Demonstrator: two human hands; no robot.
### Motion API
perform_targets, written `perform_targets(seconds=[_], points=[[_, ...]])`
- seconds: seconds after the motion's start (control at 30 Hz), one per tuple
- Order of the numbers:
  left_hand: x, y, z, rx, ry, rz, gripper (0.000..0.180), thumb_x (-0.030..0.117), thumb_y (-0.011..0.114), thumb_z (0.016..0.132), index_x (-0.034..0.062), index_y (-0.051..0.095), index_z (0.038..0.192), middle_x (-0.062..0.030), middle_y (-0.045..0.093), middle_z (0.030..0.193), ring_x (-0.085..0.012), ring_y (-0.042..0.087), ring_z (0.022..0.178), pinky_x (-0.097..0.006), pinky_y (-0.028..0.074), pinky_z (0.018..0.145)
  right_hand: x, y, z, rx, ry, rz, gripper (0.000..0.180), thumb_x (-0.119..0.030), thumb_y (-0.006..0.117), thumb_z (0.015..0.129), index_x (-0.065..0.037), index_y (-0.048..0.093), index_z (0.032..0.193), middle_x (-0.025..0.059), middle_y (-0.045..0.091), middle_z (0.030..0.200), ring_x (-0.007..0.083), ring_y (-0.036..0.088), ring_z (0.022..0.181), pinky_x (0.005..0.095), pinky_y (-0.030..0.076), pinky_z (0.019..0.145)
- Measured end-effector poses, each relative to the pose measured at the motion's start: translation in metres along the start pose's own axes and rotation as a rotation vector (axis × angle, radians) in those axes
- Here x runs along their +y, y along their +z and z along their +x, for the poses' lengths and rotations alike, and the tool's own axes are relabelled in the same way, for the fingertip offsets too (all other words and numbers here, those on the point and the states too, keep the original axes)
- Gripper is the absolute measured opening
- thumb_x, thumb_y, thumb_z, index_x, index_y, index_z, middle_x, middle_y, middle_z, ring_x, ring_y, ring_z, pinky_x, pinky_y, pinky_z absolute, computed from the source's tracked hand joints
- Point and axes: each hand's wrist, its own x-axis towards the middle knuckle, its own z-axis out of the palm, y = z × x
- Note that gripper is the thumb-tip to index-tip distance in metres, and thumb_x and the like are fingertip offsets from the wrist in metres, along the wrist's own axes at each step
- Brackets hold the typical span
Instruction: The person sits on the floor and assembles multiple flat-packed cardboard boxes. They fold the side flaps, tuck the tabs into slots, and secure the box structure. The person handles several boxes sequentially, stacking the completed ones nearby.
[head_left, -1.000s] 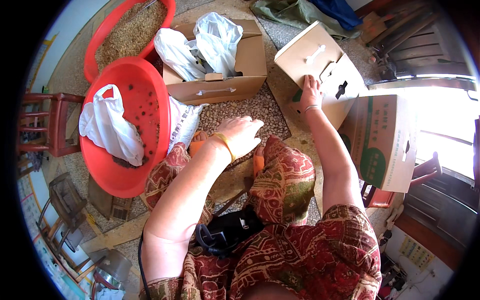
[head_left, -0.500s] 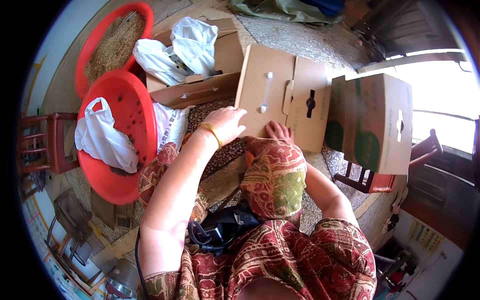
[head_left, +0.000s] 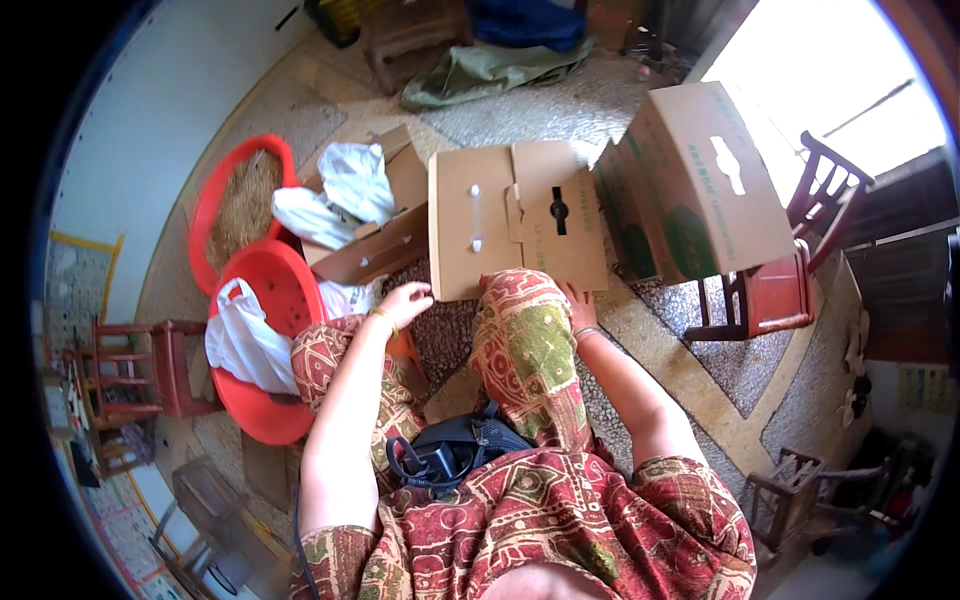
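In front of my knees lies a closed brown cardboard box [head_left: 470, 220] with a plastic handle strip and a dark slot on its top face. My left hand [head_left: 405, 303], a yellow band at its wrist, reaches to the box's near left corner with its fingers stretched out. Whether they press on it I cannot tell. Beside my patterned right knee, my right hand [head_left: 581, 308] is at the box's near edge. The knee hides part of that hand, and the fingers that show look straight.
An open carton [head_left: 375, 250] with white plastic bags [head_left: 355, 185] stands left of the box. Red basins [head_left: 265, 420] sit further left, one holding brownish material [head_left: 243, 205]. On the right, a tall carton [head_left: 700, 190] rests on a red wooden chair [head_left: 778, 295]. Green cloth [head_left: 470, 75] lies beyond.
My left hand has slid off the box's left edge to its near corner. My right hand has shifted from the box's top to its near edge, right of my knee. The whole view has shifted.
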Motion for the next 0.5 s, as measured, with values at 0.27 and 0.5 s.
perform_targets(seconds=[0.27, 0.5], points=[[0.064, 0.031, -0.023, -0.045, -0.225, -0.366, 0.041, 0.027, 0.055, 0.087, 0.0114, 0.046, 0.123, -0.0026, 0.056, 0.107, -0.0146, 0.057, 0.093, -0.032, 0.049, 0.07, 0.035, -0.011, -0.011, -0.04, 0.378, 0.068, 0.033, -0.03, 0.048, 0.082, -0.015, 0.059, 0.109, 0.0067, 0.044, 0.127, 0.028, 0.039, 0.119, 0.0498, 0.035, 0.091], [0.102, 0.036, -0.082, 0.071, -0.091, -0.595, 0.036, 0.027, 0.059, 0.085, 0.0111, 0.051, 0.116, -0.0017, 0.057, 0.105, -0.0141, 0.055, 0.094, -0.033, 0.046, 0.077, 0.033, 0.017, -0.047, -0.386, 0.389, 0.068, 0.031, -0.023, 0.061, 0.072, -0.01, 0.065, 0.1, 0.0126, 0.059, 0.108, 0.0298, 0.056, 0.1, 0.0384, 0.045, 0.084]])
